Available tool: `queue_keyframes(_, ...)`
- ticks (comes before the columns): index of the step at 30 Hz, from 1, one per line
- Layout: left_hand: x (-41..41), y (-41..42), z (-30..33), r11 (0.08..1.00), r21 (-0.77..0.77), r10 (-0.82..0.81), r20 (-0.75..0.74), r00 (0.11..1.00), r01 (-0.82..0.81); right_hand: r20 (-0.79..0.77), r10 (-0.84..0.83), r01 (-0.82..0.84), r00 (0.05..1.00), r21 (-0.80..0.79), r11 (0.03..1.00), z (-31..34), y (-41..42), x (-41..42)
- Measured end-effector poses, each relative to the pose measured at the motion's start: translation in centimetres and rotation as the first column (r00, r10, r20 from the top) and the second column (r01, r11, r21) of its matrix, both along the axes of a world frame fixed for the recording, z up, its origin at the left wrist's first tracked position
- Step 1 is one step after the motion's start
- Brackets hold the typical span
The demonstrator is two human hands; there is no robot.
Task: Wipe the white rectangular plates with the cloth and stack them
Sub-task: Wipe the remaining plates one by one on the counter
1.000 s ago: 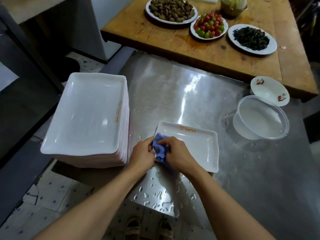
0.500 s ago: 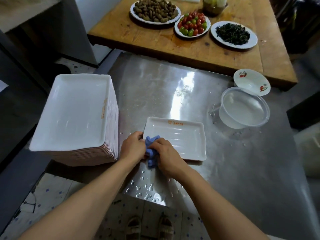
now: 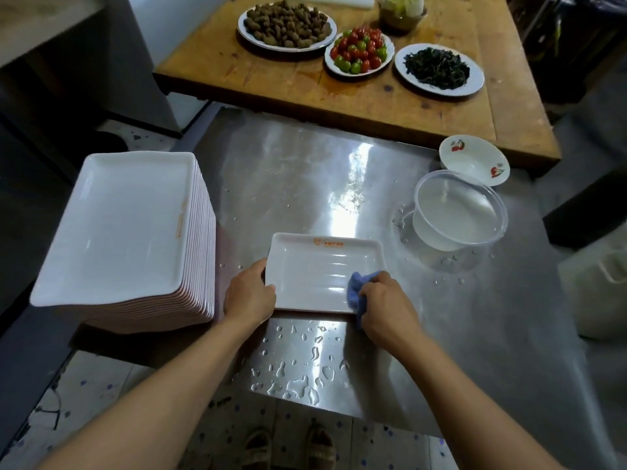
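A single white rectangular plate [image 3: 319, 269] with an orange logo lies flat on the steel table [image 3: 305, 184], near its front edge. My left hand [image 3: 249, 295] grips the plate's left rim. My right hand [image 3: 388, 305] holds a bunched blue cloth [image 3: 358, 290] pressed onto the plate's near right corner. To the left stands a tall stack of white rectangular plates [image 3: 129, 232], apart from the single plate.
A clear plastic tub of water [image 3: 458, 215] and a small cherry-patterned bowl [image 3: 473, 159] stand at the right. Water drops [image 3: 298, 364] lie along the table's front edge. Behind, a wooden table [image 3: 264, 72] carries three plates of food.
My right hand has slid the cloth from the plate's near left corner across to its near right corner. My left hand stays at the left rim.
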State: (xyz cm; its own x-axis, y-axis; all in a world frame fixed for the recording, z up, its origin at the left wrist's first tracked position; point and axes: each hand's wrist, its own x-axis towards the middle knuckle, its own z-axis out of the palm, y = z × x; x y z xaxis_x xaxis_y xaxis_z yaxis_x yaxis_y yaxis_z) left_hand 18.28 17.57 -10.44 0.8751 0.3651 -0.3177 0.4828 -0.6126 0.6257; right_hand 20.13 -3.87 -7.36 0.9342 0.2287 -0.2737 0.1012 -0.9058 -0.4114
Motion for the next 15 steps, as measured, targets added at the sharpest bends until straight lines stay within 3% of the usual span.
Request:
queue_keyframes(5,0.0,0.1,-0.1,0.999,0.019,-0.043,0.025,0.999,0.043,0.108,0.022,-0.014,0.994,-0.073,0.997,-1.1,1.9,3.1)
queue_keyframes(10,0.1,0.1,-0.3,0.999,0.028,-0.028,0.052,0.998,0.027,0.170,0.200,-0.209,0.965,0.038,0.977,-2.2,5.8,4.2)
queue_keyframes(15,0.1,-0.3,-0.2,1.000,0.019,0.002,0.071,0.997,-0.003,0.141,0.429,-0.443,0.892,0.093,0.892,-2.2,6.8,2.3)
